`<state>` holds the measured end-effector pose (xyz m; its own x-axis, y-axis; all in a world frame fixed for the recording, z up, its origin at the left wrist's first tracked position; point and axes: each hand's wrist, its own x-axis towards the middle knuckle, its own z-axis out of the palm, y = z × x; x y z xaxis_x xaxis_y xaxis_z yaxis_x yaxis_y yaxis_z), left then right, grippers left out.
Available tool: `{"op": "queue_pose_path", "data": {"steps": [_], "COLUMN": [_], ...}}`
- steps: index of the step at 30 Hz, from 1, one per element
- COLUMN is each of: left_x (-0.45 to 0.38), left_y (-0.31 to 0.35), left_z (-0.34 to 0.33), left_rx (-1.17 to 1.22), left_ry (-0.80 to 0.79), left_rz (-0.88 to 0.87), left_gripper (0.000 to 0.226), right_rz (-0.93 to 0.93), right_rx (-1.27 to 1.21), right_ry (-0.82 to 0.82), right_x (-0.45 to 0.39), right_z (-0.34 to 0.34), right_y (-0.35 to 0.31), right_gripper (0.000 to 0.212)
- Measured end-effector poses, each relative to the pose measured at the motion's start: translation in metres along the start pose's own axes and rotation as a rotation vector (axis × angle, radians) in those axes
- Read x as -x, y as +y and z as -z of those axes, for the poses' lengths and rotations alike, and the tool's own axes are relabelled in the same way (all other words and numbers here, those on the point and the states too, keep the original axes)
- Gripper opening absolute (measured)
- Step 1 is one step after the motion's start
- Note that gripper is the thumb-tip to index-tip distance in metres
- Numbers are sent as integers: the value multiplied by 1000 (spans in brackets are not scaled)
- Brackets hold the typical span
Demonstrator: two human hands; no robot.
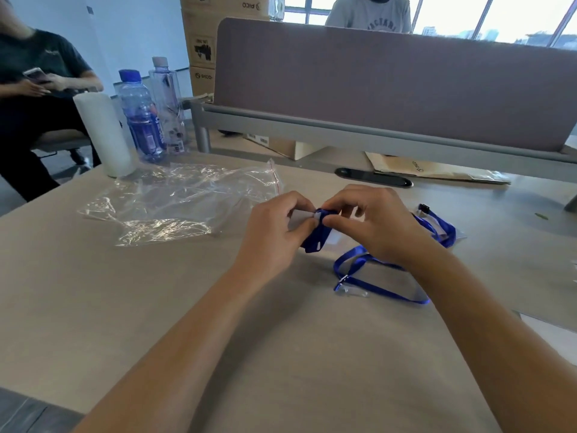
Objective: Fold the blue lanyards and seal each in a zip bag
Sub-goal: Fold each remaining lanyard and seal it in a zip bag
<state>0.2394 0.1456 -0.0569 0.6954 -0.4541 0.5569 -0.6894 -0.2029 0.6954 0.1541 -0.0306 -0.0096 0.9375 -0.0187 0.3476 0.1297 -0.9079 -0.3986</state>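
Both my hands meet over the middle of the worktop (156,307). My left hand (274,232) and right hand (371,226) are curled, fingertips pinching the same folded lanyard (317,237) between them. The bundle is held just above the worktop, its lower end hanging down toward the surface. Something small and white (301,217) shows between my left fingers at the top of the bundle; can't tell if it's a bag or a tag.

A second lanyard (371,281) lies loose on the worktop just below and right of my right hand, looped open, with a clear clip (349,290) at its near end. A third lanyard (440,228) lies behind my right wrist, partly hidden, with a black clasp (424,208) at its far end.

A big clear zip bag (175,204) lies flat and crinkled to the left of my hands, red strip (274,178) along its right edge, apart from my left hand.

At the far left corner: a white roll (104,134) upright, two bottles (142,117) just behind it. A black flat object (373,177) and a tan envelope (434,171) lie along the far edge under the divider (390,89). Two people sit in the background, one at left holding a phone (34,75).
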Motion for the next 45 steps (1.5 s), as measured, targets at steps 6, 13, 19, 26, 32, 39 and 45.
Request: {"op": "queue_pose_path", "data": {"steps": [6,13,19,26,32,39,45], "left_x": [-3,-33,-80,-122,-134,-119,-84], "left_y": [-12,-37,-52,-70,-78,-76,-41], "left_z": [7,9,-6,-21,-22,-15,-7], "left_rx": [-115,-432,-650,-724,-717,-612,-453], "left_ry": [125,117,5,59,23,107,87], "left_rz": [82,292,313,438,469,457,419], "left_gripper": [36,35,41,52,16,15,10], "right_rz": [35,-134,-207,-258,-289,-381,-579], "right_rx": [60,37,-22,-68,-75,-212,-524], "right_ry": [117,262,290,331,346,354,414], "right_x": [-20,-23,-24,-25,-26,-26,-27], "right_z": [-12,-16,-12,-10,-11,-14,-11], "right_y": [6,26,33,39,43,40,26], "right_gripper": [13,10,11,8,10,8,8]}}
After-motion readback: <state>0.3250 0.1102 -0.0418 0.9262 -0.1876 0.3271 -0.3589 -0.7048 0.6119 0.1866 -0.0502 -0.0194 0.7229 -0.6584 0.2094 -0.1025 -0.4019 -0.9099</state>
